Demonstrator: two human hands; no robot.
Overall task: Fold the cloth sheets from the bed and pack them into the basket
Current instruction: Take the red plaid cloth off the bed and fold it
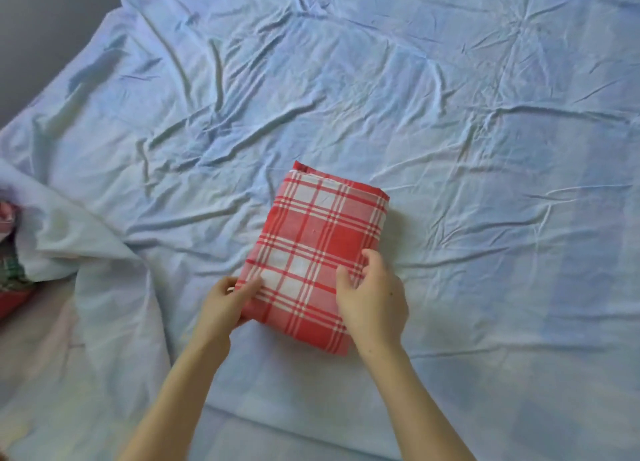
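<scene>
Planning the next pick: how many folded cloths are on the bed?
1: the red-and-white plaid folded cloth at the bed's centre, gripped by both hands. Other fabric shows at the left edge, off the bed.

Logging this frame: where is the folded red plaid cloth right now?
In the head view, the red plaid cloth lies folded on the light blue bedsheet, just below centre, with the left hand gripping its near-left corner and the right hand on its near-right edge.

1 folded plaid cloth, 1 blue bedsheet, 2 hands: left, right.
</scene>
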